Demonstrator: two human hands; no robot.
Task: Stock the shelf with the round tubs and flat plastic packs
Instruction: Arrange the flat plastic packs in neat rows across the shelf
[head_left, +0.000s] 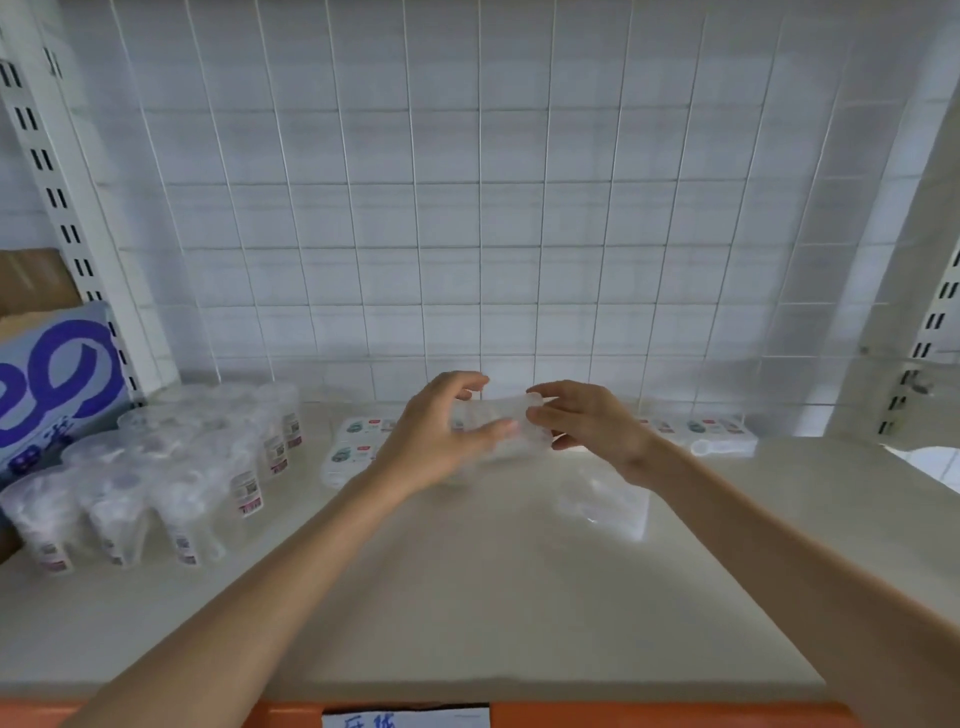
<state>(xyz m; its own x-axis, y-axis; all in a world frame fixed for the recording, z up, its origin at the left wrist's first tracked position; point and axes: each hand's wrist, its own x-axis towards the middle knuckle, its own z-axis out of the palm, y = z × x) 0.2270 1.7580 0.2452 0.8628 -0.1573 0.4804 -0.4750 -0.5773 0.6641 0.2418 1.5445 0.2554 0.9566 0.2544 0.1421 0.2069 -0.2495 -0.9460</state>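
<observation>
While the shelf (467, 597) holds round tubs (156, 467) at its left, both forearms stretch forward over it. Left hand (441, 431) and right hand (587, 423) each grip an end of a clear flat pack (501, 423), held between them near the shelf's back.

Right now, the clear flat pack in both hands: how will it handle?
Probably light: the left hand and right hand hold the clear pack by fingertips at its ends. Likely fairly stiff, since it spans between them without obvious sag. Its smooth plastic may be slippery.

Round tubs (156, 467) stand left on the shelf (467, 597); flat packs (358, 441) lie behind, seemingly stacked.
</observation>
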